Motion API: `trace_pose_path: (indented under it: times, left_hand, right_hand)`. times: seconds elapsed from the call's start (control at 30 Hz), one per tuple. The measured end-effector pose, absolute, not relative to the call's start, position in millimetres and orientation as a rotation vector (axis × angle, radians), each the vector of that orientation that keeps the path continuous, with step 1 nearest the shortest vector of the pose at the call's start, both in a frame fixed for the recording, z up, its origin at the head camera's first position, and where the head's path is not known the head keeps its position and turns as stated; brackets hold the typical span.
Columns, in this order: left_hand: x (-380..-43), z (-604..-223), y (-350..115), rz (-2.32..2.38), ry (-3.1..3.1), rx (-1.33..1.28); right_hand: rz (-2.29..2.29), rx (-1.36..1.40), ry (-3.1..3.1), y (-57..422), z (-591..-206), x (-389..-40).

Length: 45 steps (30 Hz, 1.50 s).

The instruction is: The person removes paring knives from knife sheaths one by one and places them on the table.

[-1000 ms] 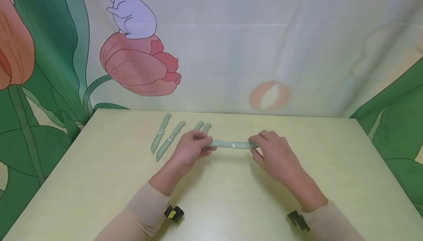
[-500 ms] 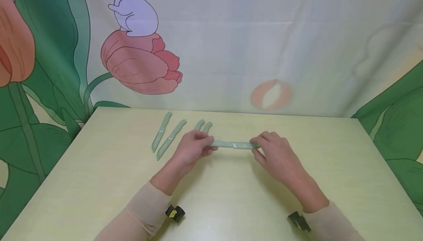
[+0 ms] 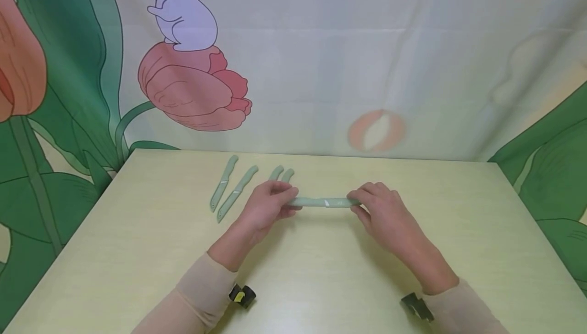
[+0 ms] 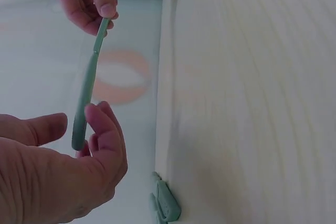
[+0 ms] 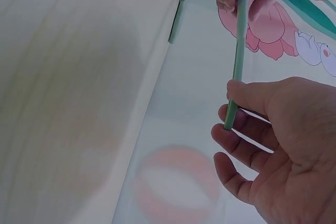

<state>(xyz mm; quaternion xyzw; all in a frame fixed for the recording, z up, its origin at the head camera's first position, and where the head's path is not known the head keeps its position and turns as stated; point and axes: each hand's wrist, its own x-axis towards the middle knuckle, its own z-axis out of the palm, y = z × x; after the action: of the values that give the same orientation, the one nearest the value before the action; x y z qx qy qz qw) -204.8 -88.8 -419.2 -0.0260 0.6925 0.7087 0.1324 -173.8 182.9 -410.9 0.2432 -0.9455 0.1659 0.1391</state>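
Mid-frame, left hand (image 3: 267, 205) and right hand (image 3: 385, 217) both grip the green knife (image 3: 321, 202), likely light, stiff and slick, best taken by its left-end handle (image 3: 308, 202).

One table (image 3: 321, 283). Five pale green knives in all: one held knife (image 3: 316, 202) above the table; two in full view on its far left part, a first knife (image 3: 223, 184) and a second knife (image 3: 237, 192); two more partly hidden on its far part, a third knife (image 3: 275, 172) and a fourth knife (image 3: 287, 175). Two hands above the table: one left hand (image 3: 268, 201), one right hand (image 3: 378, 212). Two sleeves, left sleeve (image 3: 197, 288) and right sleeve (image 3: 458, 306), plus two black wrist devices (image 3: 242, 296) (image 3: 417, 307), all above its near part. Behind the table, one printed cloth (image 3: 298, 69) with one white animal figure (image 3: 185, 21), one large pink flower (image 3: 192, 92), one blurred pinkish ring (image 3: 356, 133). Left of the table, one orange flower (image 3: 20, 59).
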Motion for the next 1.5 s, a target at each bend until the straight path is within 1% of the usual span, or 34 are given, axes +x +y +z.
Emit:
trace_pose_path:
  times: [0.17,0.43,0.7,1.1,1.23,1.5]
  left_hand:
    - [-202.5,-412.5,-91.8,1.932,2.194,-0.006]
    - [-195.7,-405.7,-88.7,1.581,2.585,0.176]
    - [-192.0,-410.8,-80.8,1.296,2.922,0.466]
    - [-187.9,-413.4,-71.2,0.702,3.273,0.919]
    - [-188.1,-413.6,-70.1,0.599,3.309,0.999]
    - [-187.3,-412.7,-68.2,0.412,3.313,1.07]
  right_hand:
    - [0.488,0.702,-2.726,183.7,-410.0,-173.7]
    - [0.507,0.697,-2.721,184.6,-409.6,-173.6]
    - [0.489,0.692,-2.726,185.0,-409.5,-173.7]
    - [0.457,0.709,-2.709,183.7,-408.8,-173.0]
    - [0.457,0.71,-2.711,182.6,-408.6,-173.0]
    - [0.446,0.722,-2.696,180.5,-408.0,-171.0]
